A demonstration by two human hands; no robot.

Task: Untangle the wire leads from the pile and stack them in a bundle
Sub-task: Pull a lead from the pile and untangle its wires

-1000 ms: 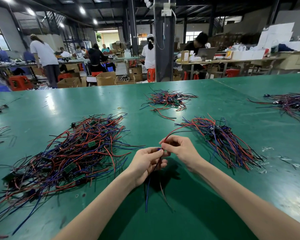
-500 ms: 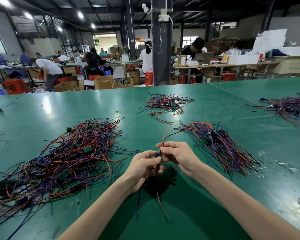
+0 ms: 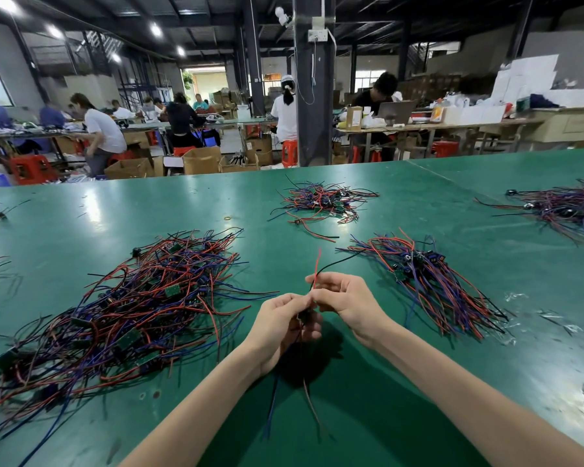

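Wire lead [image 3: 318, 264] is pinched where left grip [image 3: 280, 326] and right grip [image 3: 348, 303] meet.

We can read no text, label or number here. Any print on the cardboard boxes [image 3: 201, 160] on the floor and the small carton [image 3: 354, 117] on the far tabletop is too small and blurred.

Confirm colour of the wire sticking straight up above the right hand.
Red: the wire above the right hand, head view.
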